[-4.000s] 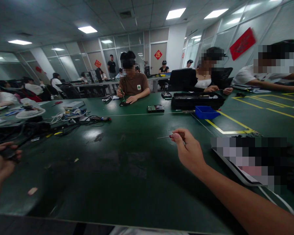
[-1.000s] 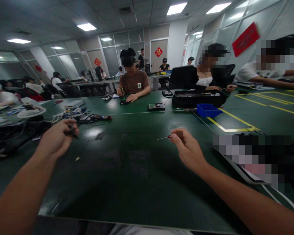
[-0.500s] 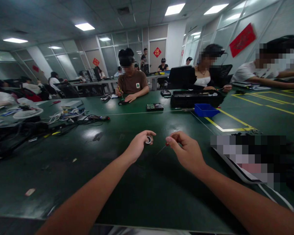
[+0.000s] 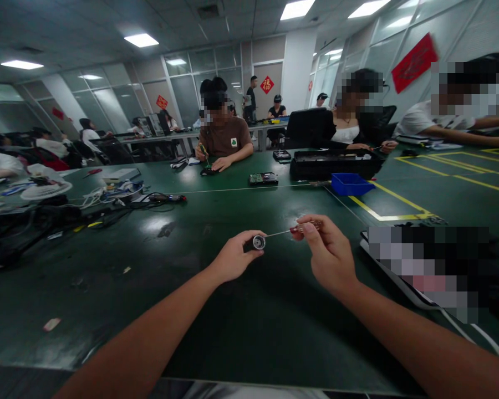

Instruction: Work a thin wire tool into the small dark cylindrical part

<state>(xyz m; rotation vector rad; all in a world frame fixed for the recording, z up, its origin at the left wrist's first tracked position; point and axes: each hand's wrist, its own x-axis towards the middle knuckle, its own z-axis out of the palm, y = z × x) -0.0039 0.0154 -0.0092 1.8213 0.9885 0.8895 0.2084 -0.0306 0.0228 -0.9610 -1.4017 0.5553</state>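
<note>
My left hand grips a small dark cylinder with a silver rim between thumb and fingers, its hollow round end facing me. What the cylinder belongs to I cannot tell. My right hand pinches a screwdriver by its reddish, partly see-through handle. The thin shaft points left, and its tip is at the rim of the cylinder; whether it touches is too small to tell. Both hands are above the dark green table.
Tangled cables lie at the left. A blue bin and a black open case stand ahead to the right, with a hard drive beside them. At right lies a blurred-out device. A co-worker sits opposite.
The screwdriver has swung up from pointing down-left to nearly level, its tip now at the cylinder. My left hand has turned the cylinder's round end more towards me, with the thumb closed under it.
</note>
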